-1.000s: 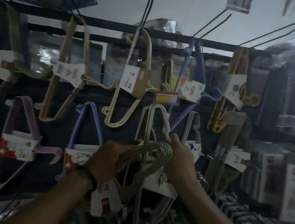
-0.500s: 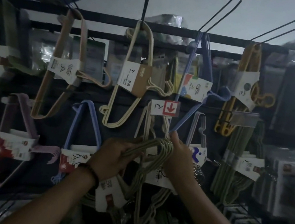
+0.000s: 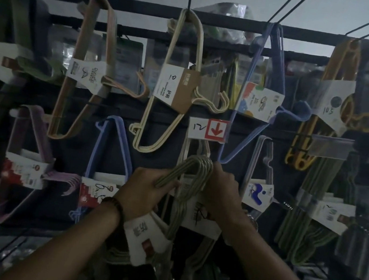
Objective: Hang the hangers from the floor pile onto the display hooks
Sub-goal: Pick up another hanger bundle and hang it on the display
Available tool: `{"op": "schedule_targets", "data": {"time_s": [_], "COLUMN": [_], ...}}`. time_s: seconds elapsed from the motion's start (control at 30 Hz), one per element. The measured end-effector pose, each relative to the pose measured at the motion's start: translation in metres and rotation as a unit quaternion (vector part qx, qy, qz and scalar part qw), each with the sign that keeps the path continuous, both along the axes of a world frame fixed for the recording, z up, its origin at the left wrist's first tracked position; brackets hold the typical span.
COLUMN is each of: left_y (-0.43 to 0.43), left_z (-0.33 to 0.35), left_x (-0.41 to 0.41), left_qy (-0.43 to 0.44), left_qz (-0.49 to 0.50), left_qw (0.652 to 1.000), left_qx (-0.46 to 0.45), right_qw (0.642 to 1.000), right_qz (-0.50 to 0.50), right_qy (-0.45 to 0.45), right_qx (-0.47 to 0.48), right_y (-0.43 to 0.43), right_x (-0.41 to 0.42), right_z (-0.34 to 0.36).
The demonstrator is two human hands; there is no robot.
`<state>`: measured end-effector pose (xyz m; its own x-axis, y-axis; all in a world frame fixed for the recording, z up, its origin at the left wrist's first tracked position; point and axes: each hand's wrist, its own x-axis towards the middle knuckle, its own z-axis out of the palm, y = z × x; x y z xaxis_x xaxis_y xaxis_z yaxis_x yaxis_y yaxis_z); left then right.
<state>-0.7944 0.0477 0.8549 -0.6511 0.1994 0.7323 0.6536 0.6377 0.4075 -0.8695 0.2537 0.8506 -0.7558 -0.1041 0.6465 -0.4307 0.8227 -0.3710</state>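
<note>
Found left hand [image 3: 144, 192] with fingers curled round the left leg of an olive hanger bundle [image 3: 194, 168], gripping it just below the arch of the hooks. Noted dark bead bracelet [image 3: 115, 205] on that wrist. Found right hand [image 3: 223, 191] gripping the right side of the same arch, fingers wrapped tight, thumb hidden behind the wires.

Logged bundle as several thin olive-grey hangers stacked flush, hooks uppermost and aligned, bodies hanging down between the forearms into shadow. Saw white label card [image 3: 146, 237] with a red mark wrapped round the lower part, below the left wrist. Placed hook arch directly under the price tag [image 3: 207, 129] marked "12" with a red arrow. Cannot tell whether the arch sits over a peg; peg itself not resolved in the dim light.

Recorded tight clearances: cream hanger bundle [image 3: 176, 84] just up and left of the arch, lower corner of blue hanger bundle [image 3: 261, 91] nearly touching the right hand, white hangers [image 3: 260, 163] just right. Noted second blue bundle [image 3: 107, 151] left of the left hand, green hangers [image 3: 313, 212] far right. Saw all upper bundles hung from black rail [image 3: 224, 21].
</note>
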Motion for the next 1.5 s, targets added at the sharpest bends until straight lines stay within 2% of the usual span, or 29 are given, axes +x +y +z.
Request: {"op": "schedule_targets", "data": {"time_s": [0.13, 0.23, 0.43, 0.53, 0.6, 0.67, 0.77, 0.9, 1.0, 1.13, 1.27, 1.4, 1.5], "left_y": [-0.006, -0.016, -0.027, -0.029, -0.026, -0.024, -0.018, 0.012, 0.043, 0.101, 0.164, 0.23, 0.277], "left_z": [-0.006, -0.015, -0.027, -0.031, -0.033, -0.038, -0.044, -0.041, -0.044, -0.041, -0.031, -0.026, -0.032], "left_x": [-0.007, -0.01, -0.006, -0.005, 0.0, -0.002, -0.003, 0.002, 0.005, 0.02, 0.025, 0.022, 0.02], "left_qy": [-0.085, -0.117, -0.136, -0.116, -0.115, -0.122, -0.151, -0.147, -0.135, -0.137, -0.146, -0.106, -0.122], "left_qz": [0.022, 0.04, 0.051, 0.062, 0.052, 0.06, 0.075, 0.047, -0.001, -0.049, -0.1, -0.122, -0.148], "left_qw": [0.996, 0.992, 0.989, 0.991, 0.99, 0.988, 0.981, 0.983, 0.985, 0.98, 0.971, 0.978, 0.975], "left_qx": [-0.017, -0.017, 0.016, 0.036, 0.057, 0.078, 0.095, 0.101, 0.111, 0.135, 0.158, 0.133, 0.111], "right_qw": [0.996, 0.992, 0.978, 0.959, 0.955, 0.97, 0.994, 0.993, 0.993, 0.983, 0.965, 0.962, 0.967], "right_qz": [-0.031, -0.064, -0.08, -0.09, -0.083, -0.085, -0.054, 0.026, 0.012, -0.143, -0.206, -0.225, -0.225], "right_qy": [-0.079, -0.103, -0.137, -0.141, -0.135, -0.118, -0.084, -0.104, -0.114, -0.091, -0.121, -0.121, -0.092], "right_qx": [0.01, 0.042, 0.134, 0.228, 0.252, 0.192, 0.034, -0.055, -0.01, 0.068, 0.111, 0.093, 0.082], "right_y": [-0.011, -0.018, -0.027, -0.027, -0.023, -0.014, -0.003, 0.011, 0.016, 0.038, 0.092, 0.161, 0.23], "right_x": [-0.02, -0.036, -0.049, -0.044, -0.029, -0.009, 0.029, 0.099, 0.144, 0.16, 0.167, 0.164, 0.147], "right_z": [0.017, 0.022, 0.03, 0.038, 0.044, 0.045, 0.033, 0.011, -0.005, -0.008, 0.004, 0.006, -0.001]}}
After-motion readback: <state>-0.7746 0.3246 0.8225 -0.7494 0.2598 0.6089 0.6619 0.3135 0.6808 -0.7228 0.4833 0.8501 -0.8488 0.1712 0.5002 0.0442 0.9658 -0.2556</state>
